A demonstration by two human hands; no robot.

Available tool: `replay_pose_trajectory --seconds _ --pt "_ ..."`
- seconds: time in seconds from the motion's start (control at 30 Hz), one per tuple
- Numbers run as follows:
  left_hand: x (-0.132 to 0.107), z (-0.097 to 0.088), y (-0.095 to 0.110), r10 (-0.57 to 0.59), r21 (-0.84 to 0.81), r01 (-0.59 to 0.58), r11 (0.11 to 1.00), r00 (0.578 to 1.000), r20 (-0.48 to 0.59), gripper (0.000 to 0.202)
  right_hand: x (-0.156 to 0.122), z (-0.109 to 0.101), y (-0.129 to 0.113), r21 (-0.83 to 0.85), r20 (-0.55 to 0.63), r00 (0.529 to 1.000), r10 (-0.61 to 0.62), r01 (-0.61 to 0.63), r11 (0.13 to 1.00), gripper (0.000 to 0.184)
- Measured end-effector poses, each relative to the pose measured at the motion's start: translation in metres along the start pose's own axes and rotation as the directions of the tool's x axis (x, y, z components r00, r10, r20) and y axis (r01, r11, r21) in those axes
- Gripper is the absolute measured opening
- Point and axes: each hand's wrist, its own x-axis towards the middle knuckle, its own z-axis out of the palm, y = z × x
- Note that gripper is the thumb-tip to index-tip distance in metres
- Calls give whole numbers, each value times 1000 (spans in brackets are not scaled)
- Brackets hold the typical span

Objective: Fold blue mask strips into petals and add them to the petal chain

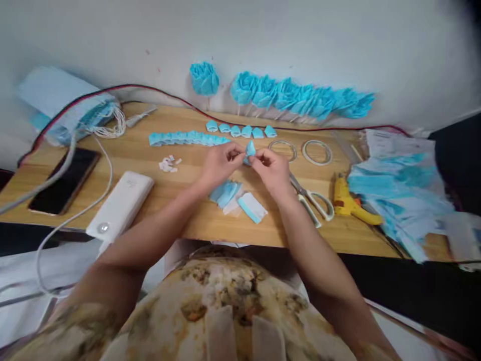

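Note:
Between my two hands is a small blue paper petal [250, 149], its pointed tip upward. My left hand [225, 159] pinches its left side with thumb and forefinger. On the other side my right hand [269, 168] grips the lower right edge. Just beyond lie several finished-looking folded petals [246, 131] in a short row, and a longer row of overlapping blue petals [184, 138] stretches to the left. Below the hands are loose blue paper pieces [225, 193] and a white-and-blue paper stack [252, 207].
Blue paper flowers [289, 95] lean along the wall. Scissors [313, 198], tape rolls [316, 152] and a yellow glue gun [349, 200] lie right, beside heaped blue paper [398, 175]. A phone [64, 178], a white power bank [120, 203] and cables are left. Small white scraps [169, 164] lie mid-left.

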Motion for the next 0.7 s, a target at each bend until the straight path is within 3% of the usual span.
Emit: replay_pose_trajectory --seconds 0.4,0.7 --pt "3 -2 12 -47 46 46 998 998 30 8 -1 0 -6 37 1 1000 16 -16 999 14" --pt "9 -11 9 -90 22 89 996 996 11 7 5 -3 -4 224 -41 994 105 -94 970 19"
